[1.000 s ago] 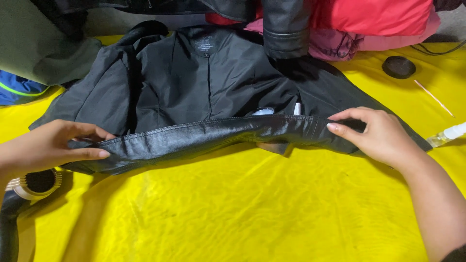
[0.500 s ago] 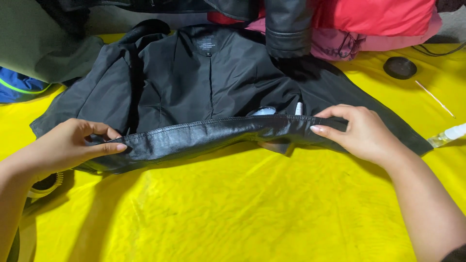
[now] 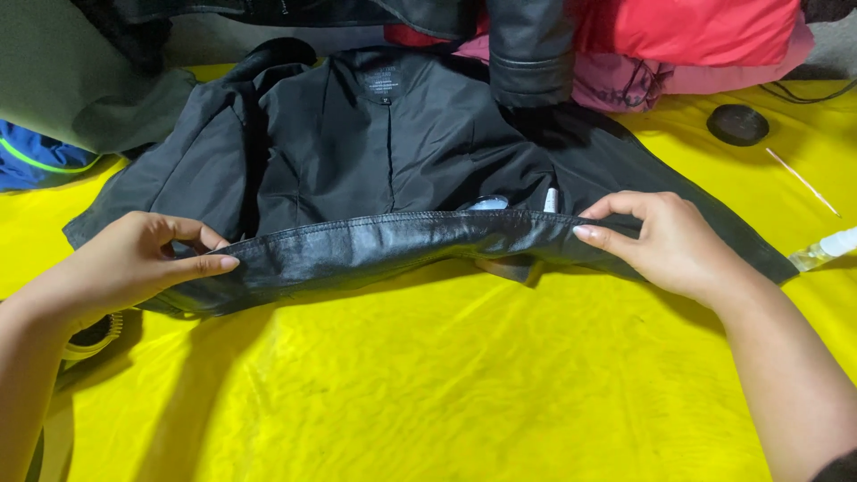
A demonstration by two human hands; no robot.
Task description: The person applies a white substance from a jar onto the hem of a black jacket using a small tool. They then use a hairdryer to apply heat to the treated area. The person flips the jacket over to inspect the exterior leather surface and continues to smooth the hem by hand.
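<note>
Black leather jacket (image 3: 393, 170) | pinched, both hands | red cushion (image 3: 687, 31) behind

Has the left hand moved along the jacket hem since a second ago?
Yes. The left hand has slid rightward along the folded hem of the black jacket, farther from the blue cloth.

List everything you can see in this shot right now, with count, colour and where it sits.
jacket: one, black, spread lining-up across the middle, its hem folded up
yellow sheet: one, yellow, under everything
second jacket sleeve: one, black, hanging in at the top
red and pink fabric: a pile, top right
grey cloth: one, top left
blue garment: one, blue with a green stripe, left edge
round lid: one, black, right
thin stick: one, pale, right
bottle: one, clear, right edge
left hand: pinching the hem's left end
right hand: pinching the hem's right part
</note>
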